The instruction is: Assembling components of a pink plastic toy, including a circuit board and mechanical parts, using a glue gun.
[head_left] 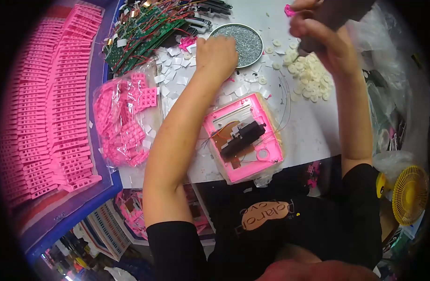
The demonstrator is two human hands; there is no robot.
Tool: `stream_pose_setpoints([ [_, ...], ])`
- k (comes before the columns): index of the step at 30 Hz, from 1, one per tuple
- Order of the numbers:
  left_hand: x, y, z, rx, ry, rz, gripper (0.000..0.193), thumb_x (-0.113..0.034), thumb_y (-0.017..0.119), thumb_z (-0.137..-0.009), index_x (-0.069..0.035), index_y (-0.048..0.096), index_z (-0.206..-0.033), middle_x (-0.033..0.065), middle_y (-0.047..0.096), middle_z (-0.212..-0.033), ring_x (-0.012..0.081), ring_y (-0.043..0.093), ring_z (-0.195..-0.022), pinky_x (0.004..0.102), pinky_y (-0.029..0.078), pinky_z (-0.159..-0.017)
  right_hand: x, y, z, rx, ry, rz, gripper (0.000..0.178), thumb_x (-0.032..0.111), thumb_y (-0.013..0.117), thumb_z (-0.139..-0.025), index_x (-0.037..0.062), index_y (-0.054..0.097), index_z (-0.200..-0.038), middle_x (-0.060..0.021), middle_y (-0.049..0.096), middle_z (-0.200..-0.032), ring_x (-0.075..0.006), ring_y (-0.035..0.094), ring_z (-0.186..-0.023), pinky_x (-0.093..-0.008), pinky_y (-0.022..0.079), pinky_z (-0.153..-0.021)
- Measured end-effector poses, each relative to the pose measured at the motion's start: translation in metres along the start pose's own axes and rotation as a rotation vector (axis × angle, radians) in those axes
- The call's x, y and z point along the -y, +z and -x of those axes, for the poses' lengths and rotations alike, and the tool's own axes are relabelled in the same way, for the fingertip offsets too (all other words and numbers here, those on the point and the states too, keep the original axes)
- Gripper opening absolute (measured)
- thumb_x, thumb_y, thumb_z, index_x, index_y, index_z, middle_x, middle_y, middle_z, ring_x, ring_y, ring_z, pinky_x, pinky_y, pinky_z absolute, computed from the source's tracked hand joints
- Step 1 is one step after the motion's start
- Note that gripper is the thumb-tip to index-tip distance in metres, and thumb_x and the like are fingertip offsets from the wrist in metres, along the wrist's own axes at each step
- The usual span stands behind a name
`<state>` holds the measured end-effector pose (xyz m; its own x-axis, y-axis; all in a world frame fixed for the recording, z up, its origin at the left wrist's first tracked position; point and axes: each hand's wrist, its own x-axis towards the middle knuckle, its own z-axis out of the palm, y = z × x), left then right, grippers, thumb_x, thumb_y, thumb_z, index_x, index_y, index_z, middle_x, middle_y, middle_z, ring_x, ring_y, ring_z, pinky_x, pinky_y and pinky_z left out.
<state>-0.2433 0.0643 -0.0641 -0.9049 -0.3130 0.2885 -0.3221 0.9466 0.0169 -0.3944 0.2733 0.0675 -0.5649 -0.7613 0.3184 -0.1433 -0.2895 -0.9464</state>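
Pink housing [273, 158]: landmark, open side up on its wrap at the near table edge, close to the body; black module [244, 140] lying across it. Probably face-up for access.
Left hand [217, 54]: beyond housing, slightly left, fingers at dish. Fingertips hidden, can't tell if pinching anything.
Metal dish [262, 41]: just beyond housing, full of small metal pieces; rim presumably keeps them from scattering.
Right hand [339, 54]: beyond housing, to the right, wrapped round a dark tool [334, 23], likely a driver, nose over cream discs [315, 79]. Seems held up clear of housing.
Green boards [140, 44]: heaped far left of housing, wires attached.
Bagged pink parts [123, 124]: left of housing, likely within reach.
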Motion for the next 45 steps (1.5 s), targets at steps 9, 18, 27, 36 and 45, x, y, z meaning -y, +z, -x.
stream_pose_setpoints([
  [9, 0.006, -0.054, 0.008, -0.212, 0.023, 0.088, 0.015, -0.022, 0.062, -0.088, -0.014, 0.075, -0.089, 0.0052, 0.072, -0.083, 0.0266, 0.067, -0.080, 0.0477, 0.038, -0.089, 0.001, 0.076, 0.009, 0.258, 0.072, -0.049, 0.054, 0.015, 0.062, -0.092, -0.0035, 0.044, -0.140, -0.0099, 0.059, -0.084, -0.0200, 0.061, -0.079, -0.0319, 0.050, -0.071],
  [18, -0.065, -0.135, 0.174, -0.026, -0.248, 0.881, 0.005, -0.010, 0.075, -0.083, -0.012, 0.074, -0.088, -0.0002, 0.066, -0.071, 0.0190, 0.061, -0.067, 0.0383, 0.032, -0.081, 0.020, 0.111, 0.089, 0.490, -0.144, -0.464, 0.036, 0.027, 0.073, -0.092, 0.0117, 0.055, -0.118, 0.0020, 0.051, -0.059, -0.0147, 0.050, -0.050, -0.0297, 0.043, -0.050],
  [27, -0.065, -0.128, 0.178, -0.097, -0.238, 0.865, 0.009, -0.015, 0.079, -0.080, -0.012, 0.072, -0.084, -0.0003, 0.064, -0.071, 0.0164, 0.060, -0.069, 0.0385, 0.031, -0.084, 0.009, 0.121, 0.097, 0.524, -0.133, -0.418, 0.038, 0.018, 0.073, -0.089, 0.0098, 0.059, -0.122, 0.0008, 0.053, -0.060, -0.0164, 0.052, -0.051, -0.0325, 0.047, -0.052],
  [36, -0.074, -0.101, 0.215, -0.215, -0.343, 0.514, 0.040, -0.031, 0.084, -0.071, -0.013, 0.069, -0.103, -0.0041, 0.064, -0.097, 0.0199, 0.055, -0.097, 0.0436, 0.027, -0.090, -0.011, 0.125, 0.101, 0.453, -0.098, -0.358, 0.035, 0.012, 0.072, -0.087, 0.0090, 0.057, -0.118, -0.0011, 0.055, -0.064, -0.0162, 0.053, -0.055, -0.0321, 0.047, -0.056],
  [45, -0.066, -0.092, 0.220, -0.283, -0.220, 0.435, 0.044, -0.035, 0.082, -0.071, -0.013, 0.070, -0.107, -0.0058, 0.066, -0.098, 0.0177, 0.056, -0.094, 0.0436, 0.028, -0.087, -0.021, 0.135, 0.100, 0.541, -0.094, -0.304, 0.029, 0.010, 0.069, -0.089, 0.0101, 0.054, -0.114, -0.0019, 0.054, -0.065, -0.0169, 0.054, -0.056, -0.0324, 0.046, -0.055],
])
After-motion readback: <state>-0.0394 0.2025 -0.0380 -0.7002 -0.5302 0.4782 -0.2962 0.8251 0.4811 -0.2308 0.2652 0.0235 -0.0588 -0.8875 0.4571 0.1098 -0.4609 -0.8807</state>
